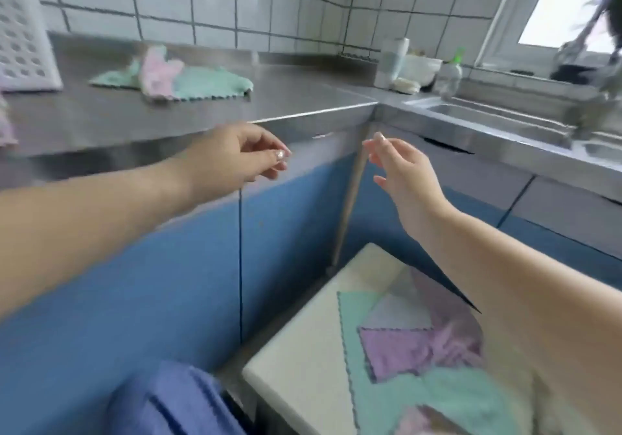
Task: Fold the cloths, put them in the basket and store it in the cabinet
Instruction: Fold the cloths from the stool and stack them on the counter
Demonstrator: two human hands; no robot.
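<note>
Both hands are hanging empty in front of the counter edge. Left hand [240,155] is loosely curled, gripping nothing; right hand [400,168] is open, fingers spread.

Cloths are sitting in two places: a green and pink heap [175,79] on the steel counter [303,97], well beyond the fingertips, and more cloths [404,343] lying on the white stool [303,350] below the right arm.

The white basket [23,30] is standing at the far left, tilted I think; view is blurry there.

Risks:
- A long reach is likely to drag the heap rather than lift it.
- The right forearm is passing over the stool and could sweep cloths off.
- Two piles: one is easily getting missed.
</note>
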